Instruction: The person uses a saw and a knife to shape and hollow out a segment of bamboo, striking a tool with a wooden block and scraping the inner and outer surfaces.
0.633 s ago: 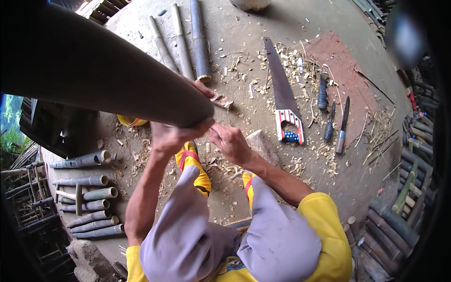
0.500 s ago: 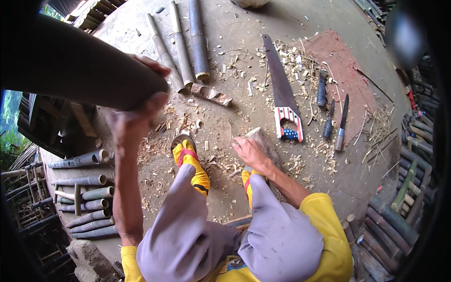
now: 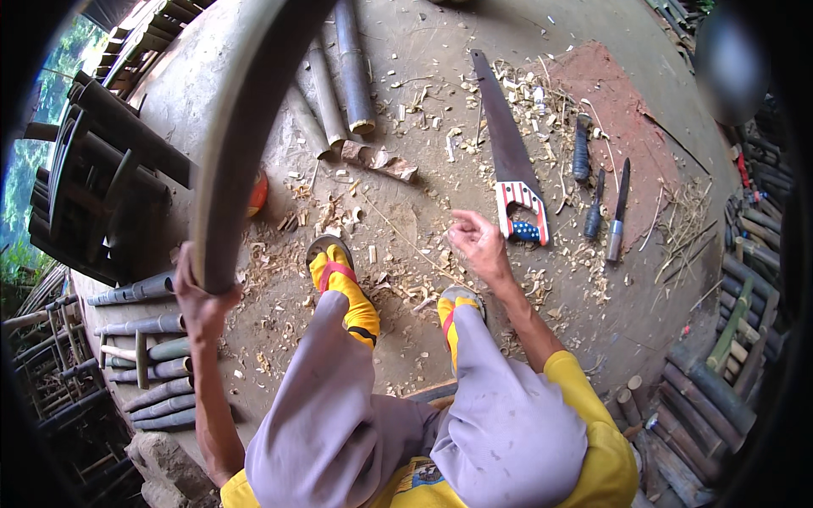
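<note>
My left hand [image 3: 201,292] grips the lower end of a thick dark bamboo pole [image 3: 246,127]. It rises close in front of the camera and runs past the upper edge. My right hand [image 3: 480,245] is over the ground between my right foot and the handsaw [image 3: 511,144], fingers loosely bent and apart, with nothing seen in it. The saw has a red-and-white striped handle with a blue starred grip. Right of it lie a dark-handled tool [image 3: 581,148], a second slim one [image 3: 595,206] and a knife [image 3: 621,210].
Bamboo poles [image 3: 353,68] lie ahead, near a broken brown piece [image 3: 379,161]. Pale shavings [image 3: 415,296] litter the ground around my feet. Cut bamboo tubes [image 3: 161,370] and a rock [image 3: 165,470] are at left. More bamboo [image 3: 694,406] is stacked right. An orange object [image 3: 258,194] shows behind the pole.
The pole has swung from slanting across the upper left to nearly upright, my left hand now lower. My right hand has lifted rightward; the grey wooden piece beneath it is out of sight.
</note>
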Motion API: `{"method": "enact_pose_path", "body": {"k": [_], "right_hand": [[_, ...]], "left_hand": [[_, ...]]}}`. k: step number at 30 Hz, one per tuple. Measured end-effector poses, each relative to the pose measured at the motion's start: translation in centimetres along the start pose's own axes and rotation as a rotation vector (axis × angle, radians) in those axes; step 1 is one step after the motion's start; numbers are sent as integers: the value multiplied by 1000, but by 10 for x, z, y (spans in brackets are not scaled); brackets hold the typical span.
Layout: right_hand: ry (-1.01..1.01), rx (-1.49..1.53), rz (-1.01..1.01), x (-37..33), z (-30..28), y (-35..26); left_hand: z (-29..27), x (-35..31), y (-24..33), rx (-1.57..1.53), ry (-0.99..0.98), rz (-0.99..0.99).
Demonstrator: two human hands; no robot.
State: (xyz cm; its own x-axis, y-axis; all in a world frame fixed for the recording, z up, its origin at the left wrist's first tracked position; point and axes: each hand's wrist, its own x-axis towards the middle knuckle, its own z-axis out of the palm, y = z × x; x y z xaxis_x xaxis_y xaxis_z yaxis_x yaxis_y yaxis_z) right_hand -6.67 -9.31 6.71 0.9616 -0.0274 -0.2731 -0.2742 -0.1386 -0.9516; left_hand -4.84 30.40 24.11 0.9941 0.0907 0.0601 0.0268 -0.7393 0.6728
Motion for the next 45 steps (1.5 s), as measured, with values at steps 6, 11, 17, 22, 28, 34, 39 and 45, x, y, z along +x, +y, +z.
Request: {"method": "enact_pose_path", "body": {"k": [6, 11, 17, 22, 28, 34, 39, 45], "right_hand": [[-81, 1031, -184, 39, 2, -112], [-196, 1364, 72, 38, 26, -99], [-406, 1520, 495, -9, 95, -125], [-909, 1314, 876, -32, 136, -95], [-532, 535, 513, -43, 103, -34], [-30, -528, -211, -32, 64, 43], [24, -1053, -303, -16, 85, 96], [-123, -698, -198, -18, 68, 59]], "left_hand": [[7, -42, -10, 481, 9, 167], [-62, -43, 15, 553, 71, 288], [-81, -41, 50, -642, 438, 195], [15, -5, 91, -1047, -104, 556], [20, 8, 86, -1051, -1, 402], [-76, 5, 119, -975, -115, 692], [-127, -1, 119, -965, -40, 705], [-135, -11, 91, -914, 138, 677]]}}
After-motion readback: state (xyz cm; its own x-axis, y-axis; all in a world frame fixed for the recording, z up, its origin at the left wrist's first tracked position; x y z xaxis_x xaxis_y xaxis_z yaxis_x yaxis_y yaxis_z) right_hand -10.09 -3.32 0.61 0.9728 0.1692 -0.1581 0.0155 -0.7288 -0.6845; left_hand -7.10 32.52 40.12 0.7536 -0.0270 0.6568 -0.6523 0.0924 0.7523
